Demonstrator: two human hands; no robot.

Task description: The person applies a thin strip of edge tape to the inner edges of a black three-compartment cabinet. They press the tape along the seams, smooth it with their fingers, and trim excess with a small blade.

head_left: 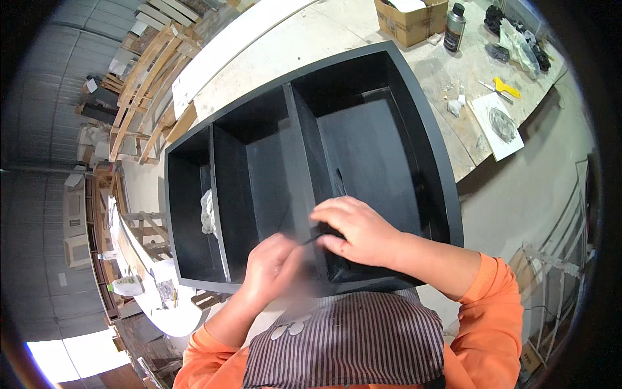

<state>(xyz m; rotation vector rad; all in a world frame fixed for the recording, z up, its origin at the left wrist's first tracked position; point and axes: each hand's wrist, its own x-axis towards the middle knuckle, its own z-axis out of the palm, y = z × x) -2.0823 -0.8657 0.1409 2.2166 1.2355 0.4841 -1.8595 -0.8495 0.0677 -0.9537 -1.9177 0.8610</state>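
In front of me is a large black open case (424, 110), split by two dividers into three compartments. My left hand (269, 264), partly blurred by motion, is closed over its near edge beside the middle compartment. A thin dark strip runs between it and my right hand (363, 230), too blurred to name. My right hand curls over the near end of the right divider (304, 136), its fingers bent round something hidden. Just beyond those fingers a slim black piece (340, 181) sticks up. A crumpled whitish wad (208, 212) rests in the left compartment.
Beyond the case is a pale worktable (337, 29) with a cardboard box (414, 23), a spray can (455, 29), a yellow-handled scraper (505, 87) and a smeared white board (499, 126). Wooden frames (146, 91) stand at the left. A curved white panel (152, 279) is nearer.
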